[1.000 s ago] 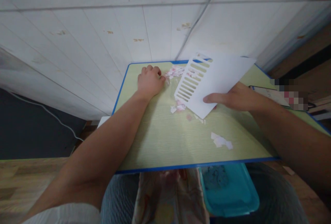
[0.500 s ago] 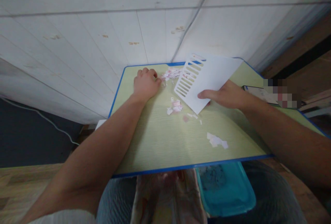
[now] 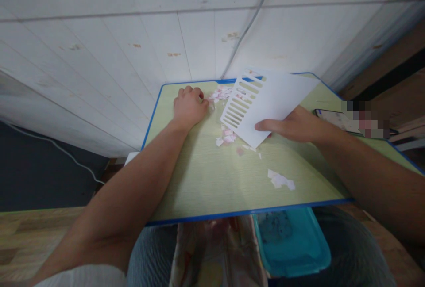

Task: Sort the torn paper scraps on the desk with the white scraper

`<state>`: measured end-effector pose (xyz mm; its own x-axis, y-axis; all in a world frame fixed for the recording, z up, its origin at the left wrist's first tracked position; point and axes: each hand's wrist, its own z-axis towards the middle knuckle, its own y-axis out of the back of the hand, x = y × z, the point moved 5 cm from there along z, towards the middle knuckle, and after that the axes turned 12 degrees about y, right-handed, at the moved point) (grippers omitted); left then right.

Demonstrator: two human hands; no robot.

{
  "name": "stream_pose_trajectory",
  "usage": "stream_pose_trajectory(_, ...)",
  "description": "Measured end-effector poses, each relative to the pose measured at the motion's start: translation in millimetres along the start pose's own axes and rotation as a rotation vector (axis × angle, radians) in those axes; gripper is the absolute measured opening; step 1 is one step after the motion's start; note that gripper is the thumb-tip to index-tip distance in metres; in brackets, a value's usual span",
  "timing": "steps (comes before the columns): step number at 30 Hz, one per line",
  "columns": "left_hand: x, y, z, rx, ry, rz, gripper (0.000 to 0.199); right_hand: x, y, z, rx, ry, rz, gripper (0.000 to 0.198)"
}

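My right hand (image 3: 292, 124) grips a thin white sheet with a row of slots (image 3: 265, 105), thumb on top and fingers underneath. It is held tilted over the table, its slotted edge to the left. My left hand (image 3: 190, 106) rests on the left of the table with fingers curled; what they hold, if anything, is hidden. Right beside its fingertips lies a pile of pinkish-white paper scraps (image 3: 222, 93), partly covered by the sheet. A smaller heap of scraps (image 3: 227, 135) is below the sheet's slotted corner. More white scraps (image 3: 281, 180) lie nearer the front edge.
The pale green table (image 3: 199, 181) has a blue rim and stands against a white panelled wall (image 3: 133, 66). A phone (image 3: 335, 119) lies at the right. Below the front edge are a turquoise tray (image 3: 295, 256) and an open bag (image 3: 219, 251) between my legs.
The white slotted sheet has tilted slightly, its slotted edge now a little lower and closer to the small heap. My left hand stays put. The whole view has shifted slightly.
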<state>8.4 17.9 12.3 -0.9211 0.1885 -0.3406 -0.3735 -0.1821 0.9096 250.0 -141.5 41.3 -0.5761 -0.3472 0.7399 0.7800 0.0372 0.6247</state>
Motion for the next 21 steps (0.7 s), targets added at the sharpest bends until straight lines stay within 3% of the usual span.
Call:
stream_pose_trajectory(10,0.4,-0.1,-0.8,-0.008,-0.008,0.000,0.023,17.4,-10.2,-5.0,0.192,0.068,0.104,0.019)
stream_pose_trajectory(17,1.4,-1.7,0.9,-0.015,-0.007,-0.005,0.024,3.5,1.0,0.9,-0.014,-0.045,-0.025,0.015)
stream_pose_trajectory(21,1.9,-2.3,1.6,-0.011,-0.001,-0.003,0.025,7.5,4.1,-0.5,-0.057,-0.039,-0.038,0.022)
